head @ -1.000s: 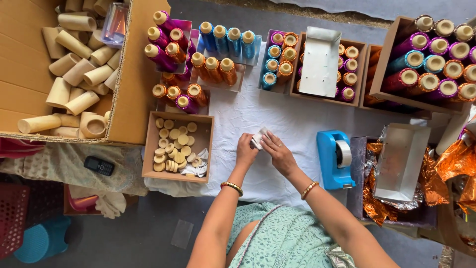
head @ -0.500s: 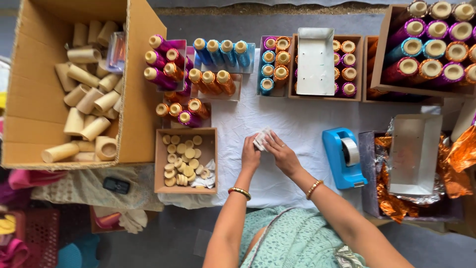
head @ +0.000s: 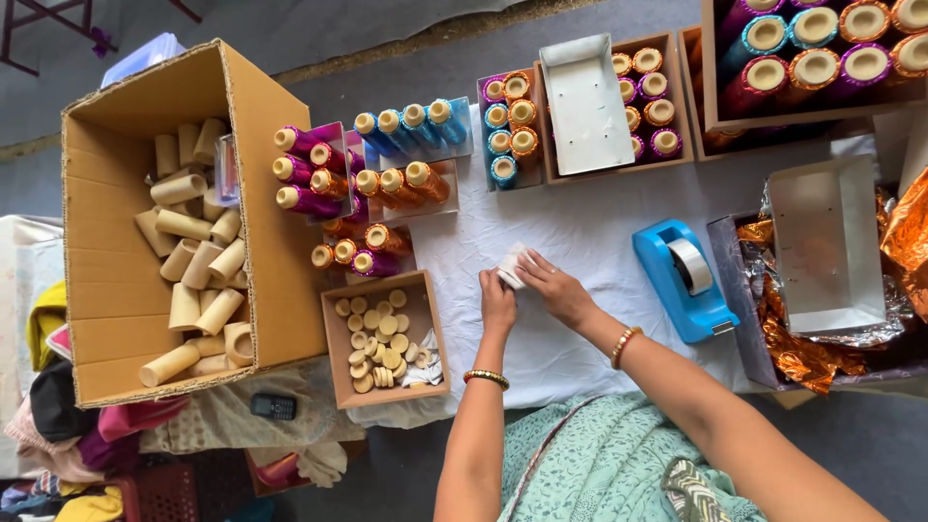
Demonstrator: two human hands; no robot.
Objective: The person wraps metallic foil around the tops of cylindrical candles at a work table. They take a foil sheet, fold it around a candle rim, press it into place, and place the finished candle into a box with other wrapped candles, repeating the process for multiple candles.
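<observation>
Both my hands meet over a white cloth (head: 570,338) in front of me. My left hand (head: 498,302) and my right hand (head: 553,288) together grip a small white folded piece (head: 512,266), held low against the cloth. Each wrist wears a bangle. Just left of my left hand stands a small cardboard tray (head: 333,353) of pale round discs. A blue tape dispenser (head: 681,280) lies right of my right hand.
A big cardboard box (head: 271,222) of bare cardboard tubes stands at left. Spools of purple, blue and orange thread (head: 387,184) lie beyond my hands, more in wooden trays (head: 677,106) at back. Foil-lined box (head: 822,338) at right. A phone (head: 274,406) lies near left.
The view has shifted slightly, so everything sits a little differently in frame. My hands stay together on the white piece at the same spot on the cloth.
</observation>
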